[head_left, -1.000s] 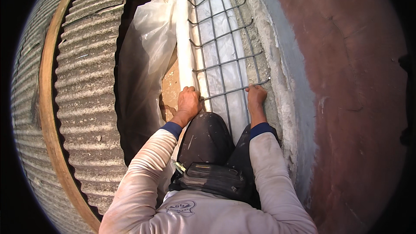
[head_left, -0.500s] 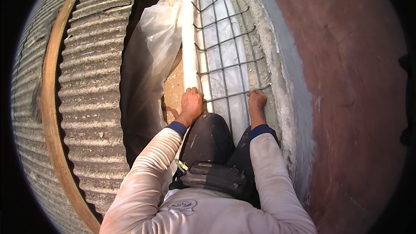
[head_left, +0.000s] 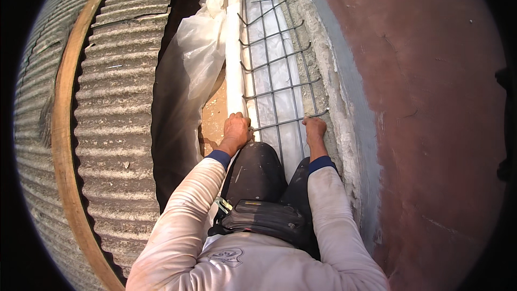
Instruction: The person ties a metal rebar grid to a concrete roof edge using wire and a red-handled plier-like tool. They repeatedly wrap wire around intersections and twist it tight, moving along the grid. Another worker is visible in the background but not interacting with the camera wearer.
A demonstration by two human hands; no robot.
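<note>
The mesh (head_left: pixel 272 91) lies toward 12 o'clock. The left hand (head_left: pixel 236 131), at 11, and right hand (head_left: pixel 315 130), at 1, pinch its near bar (head_left: pixel 278 124) in their fingers. Its right end is now closer to the knees (head_left: pixel 255 168), so it slants less.

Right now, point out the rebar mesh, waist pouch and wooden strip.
Rebar mesh (head_left: pixel 272 91): head view, a bar crossing.
Waist pouch (head_left: pixel 265 216): head view, its middle.
Wooden strip (head_left: pixel 61 129): head view, mid-length.

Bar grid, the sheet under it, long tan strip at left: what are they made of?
Bar grid: probably steel; dull dark grey, thin rods with bent ends. Sheet: likely plastic film; translucent whitish, wrinkled, slight sheen. Long tan strip: apparently bare wood; warm colour, grain-like streaks.
</note>
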